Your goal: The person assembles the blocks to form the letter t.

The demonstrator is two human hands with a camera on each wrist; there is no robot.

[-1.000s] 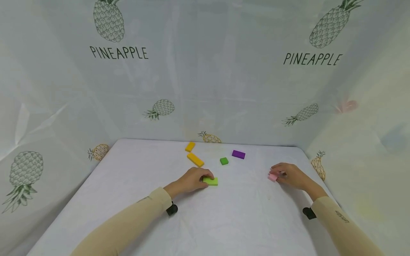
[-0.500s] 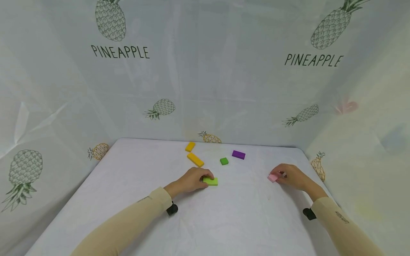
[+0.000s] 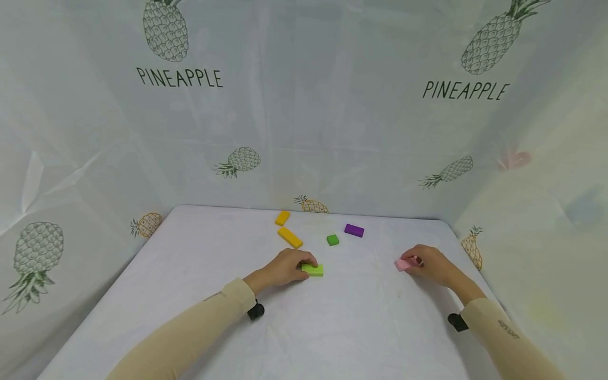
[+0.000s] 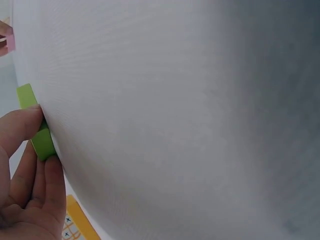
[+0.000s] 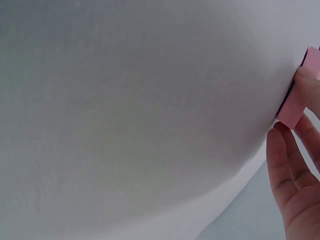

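My left hand pinches a flat lime-green block lying near the middle of the table. The left wrist view shows the thumb on one side of this green block and the fingers at its end. Over on the right, my right hand grips a pink block between thumb and fingers, low over the table. In the right wrist view the pink block stands tilted, dark along its lower edge; whether it touches the table I cannot tell.
Behind the left hand lie two yellow-orange blocks, a longer one and a shorter one. A small green block and a purple block lie farther right. A pineapple-print sheet hangs behind the white table.
My right hand has shifted slightly left and turned with the pink block, so more of the block shows. My left hand stays where it was on the lime-green block.
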